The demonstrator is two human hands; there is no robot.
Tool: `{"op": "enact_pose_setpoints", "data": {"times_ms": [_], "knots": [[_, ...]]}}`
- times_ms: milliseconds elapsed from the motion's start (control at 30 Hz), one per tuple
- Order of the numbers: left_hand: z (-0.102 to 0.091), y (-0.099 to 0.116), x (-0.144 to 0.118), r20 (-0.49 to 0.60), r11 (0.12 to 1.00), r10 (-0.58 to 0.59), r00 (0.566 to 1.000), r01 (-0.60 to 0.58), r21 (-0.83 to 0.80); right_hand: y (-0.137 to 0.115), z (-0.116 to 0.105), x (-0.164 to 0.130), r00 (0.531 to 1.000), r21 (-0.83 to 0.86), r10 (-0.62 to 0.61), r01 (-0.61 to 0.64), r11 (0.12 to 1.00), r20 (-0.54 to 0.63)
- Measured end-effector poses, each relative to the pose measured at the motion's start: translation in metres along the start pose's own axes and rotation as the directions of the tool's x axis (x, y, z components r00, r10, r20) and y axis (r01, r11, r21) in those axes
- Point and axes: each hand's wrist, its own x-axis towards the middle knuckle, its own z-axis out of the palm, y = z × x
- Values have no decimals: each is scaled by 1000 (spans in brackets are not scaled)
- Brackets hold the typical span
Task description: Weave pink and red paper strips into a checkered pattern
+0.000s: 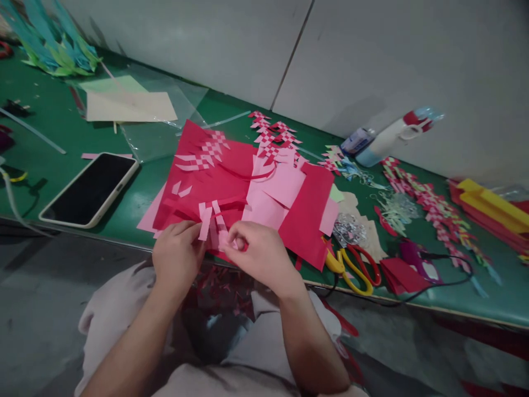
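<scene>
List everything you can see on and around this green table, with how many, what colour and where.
table: one, green, runs along the grey wall
phone: one, pale case, dark screen, near left edge
red paper sheets: a stack, centre, cut into strips
pink paper sheets: several, on the red stack
pink strips: a few, woven into red paper at the hands
woven pieces: several, red and pink, behind the stack
scissors: two pairs, yellow and red, right of the stack
bottle: one, white with red, by the wall
cream sheet: one, far left under clear film
yellow paper: a stack, far right
left hand: grip on a pink strip
right hand: grip pinching the strips
</scene>
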Motion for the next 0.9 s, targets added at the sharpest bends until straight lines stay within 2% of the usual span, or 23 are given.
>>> {"op": "enact_pose_setpoints", "data": {"times_ms": [67, 133, 333, 500, 633, 767, 900], "knots": [[0, 0, 0, -9, 1000, -7, 1000, 7, 0, 0, 4, -2, 994, -114, -46, 57, 992, 98], [1, 0, 0, -19, 1000, -17, 1000, 17, 3, 1, 11, -1, 988, -199, -71, 97, 975, 137], [0, 2, 1, -58, 1000, -9, 998, 10, 27, 5, 23, 3, 981, -337, -117, 163, 927, 152], [1, 2, 2, -39, 999, -27, 999, 28, 38, 6, 23, 4, 979, -372, -156, 194, 908, 130], [1, 2, 2, -29, 998, -52, 998, 53, 31, 8, 23, 9, 994, -221, -110, 113, 969, 27], [-1, 3, 1, -15, 995, -98, 995, 98, 28, 16, 22, 23, 986, 25, 124, -122, 992, -108], [-1, 4, 2, -3, 994, -108, 994, 108, 23, 28, 22, 39, 952, 213, 285, -257, 943, -110]]}}
